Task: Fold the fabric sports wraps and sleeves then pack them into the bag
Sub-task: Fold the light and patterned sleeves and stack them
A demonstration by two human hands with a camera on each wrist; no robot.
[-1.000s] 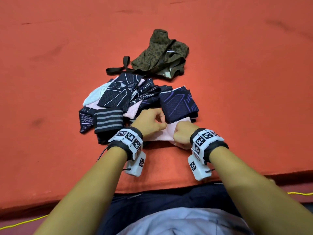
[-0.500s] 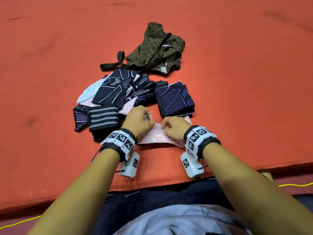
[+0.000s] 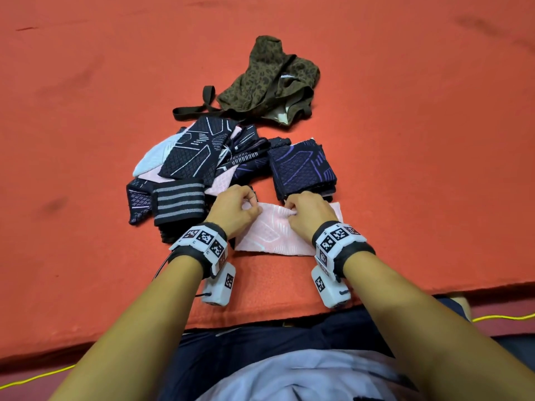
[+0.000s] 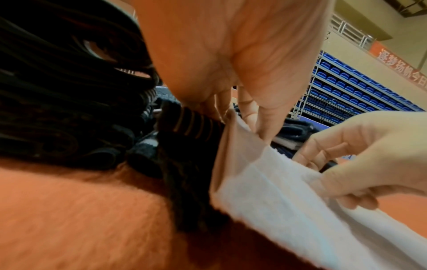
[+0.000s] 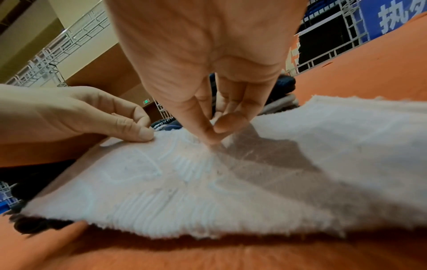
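A pale pink patterned sleeve lies flat on the orange mat close to me. My left hand pinches its far left edge, seen close in the left wrist view as my left hand on the pink sleeve. My right hand pinches the far edge near the middle; the right wrist view shows my right hand nipping the pink sleeve. A pile of dark and pink sleeves lies to the left. A folded navy sleeve stack sits just beyond. The olive leopard-print bag lies farther back.
A black wrap with grey stripes rests at the pile's near left. The orange mat ends at a front edge close to my body. A yellow cord runs along the floor below it.
Both hands have moved apart along the pink sleeve's far edge, spreading it wider and flatter on the mat. More of the sleeve now shows between my wrists.
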